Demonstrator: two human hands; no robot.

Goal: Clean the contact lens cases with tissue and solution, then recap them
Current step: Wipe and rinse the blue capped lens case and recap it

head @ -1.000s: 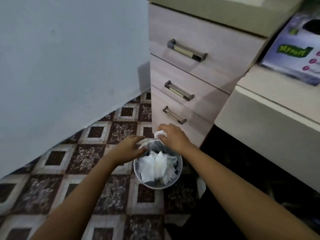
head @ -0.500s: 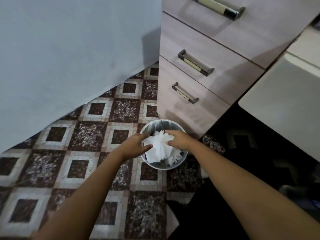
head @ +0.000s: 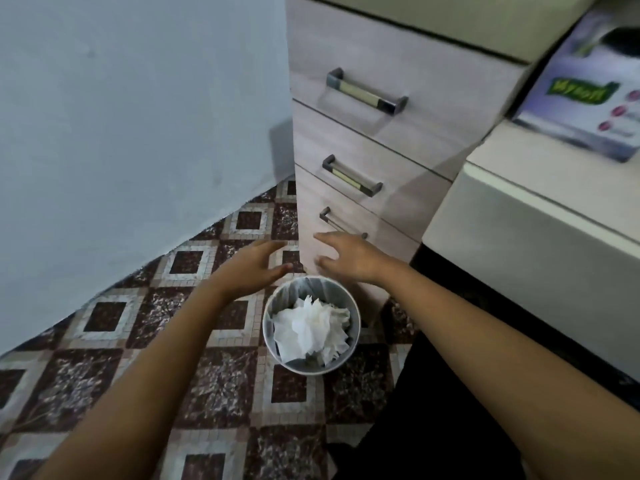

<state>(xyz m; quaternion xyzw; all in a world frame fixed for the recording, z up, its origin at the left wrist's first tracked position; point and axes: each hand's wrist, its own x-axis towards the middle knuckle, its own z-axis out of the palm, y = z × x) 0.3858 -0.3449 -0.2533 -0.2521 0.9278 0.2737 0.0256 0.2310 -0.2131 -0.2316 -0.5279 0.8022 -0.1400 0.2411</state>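
Head view:
- Left hand (head: 252, 268): fingers straight and loosely spread, holding nothing. It hovers over the floor just beyond the rim of the waste bin (head: 267, 318).
- Right hand (head: 349, 258): likewise spread and empty. It is held in front of the lowest drawer of the drawer unit (head: 381, 140), close below the bottom handle (head: 341, 225). Whether it touches the drawer front cannot be told.
- Tissue (head: 311, 330): a crumpled white wad lying inside the bin and filling most of its mouth. Neither hand is in contact with it.
- Contact lens cases and solution bottle: not in view. Their condition and whether they are capped cannot be checked from here.
- Step in hand, as judged: disposal of used tissue. With the tissue in the bin and both hands free, this step looks complete.
- Next move, as judged: the person would need to rise and turn back to the desk (head: 519, 188) on the right, find the cases there and fit their caps. How much cleaning remains cannot be assessed.
- Surroundings: a patterned brown and cream tiled floor (head: 207, 375), a pale blue wall (head: 121, 116) on the left and a dark garment (head: 415, 427) at the lower edge.
- Writing: a box (head: 571, 133) on the desk carries a green label (head: 580, 91) with yellowish lettering. It is motion-blurred and seems to read "Mysoft", which is not certain. The pink marks beside it are illegible.
- No other brand or text can be read.
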